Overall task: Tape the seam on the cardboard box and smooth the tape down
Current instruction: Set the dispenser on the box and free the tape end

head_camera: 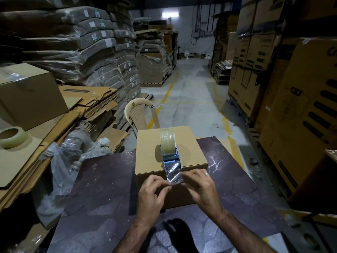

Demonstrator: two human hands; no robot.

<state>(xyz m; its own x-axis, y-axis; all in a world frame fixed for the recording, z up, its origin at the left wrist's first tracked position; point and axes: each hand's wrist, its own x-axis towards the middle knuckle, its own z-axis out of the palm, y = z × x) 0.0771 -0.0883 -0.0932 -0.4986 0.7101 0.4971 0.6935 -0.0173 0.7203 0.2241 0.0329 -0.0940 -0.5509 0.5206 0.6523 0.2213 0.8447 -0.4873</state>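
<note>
A closed brown cardboard box stands on a dark table. On its top rests a tape dispenser with a roll of clear tape, its blue metal mouth at the box's near edge. A strip of clear tape hangs from the dispenser down over the box's front face. My left hand pinches the strip's lower left edge. My right hand, a ring on one finger, holds the strip's right edge with its fingertips.
A beige plastic chair stands behind the box. Flattened cardboard, a spare tape roll and another box lie at the left. Tall stacks of cartons rise at the right, wrapped bundles at the left. An aisle runs ahead.
</note>
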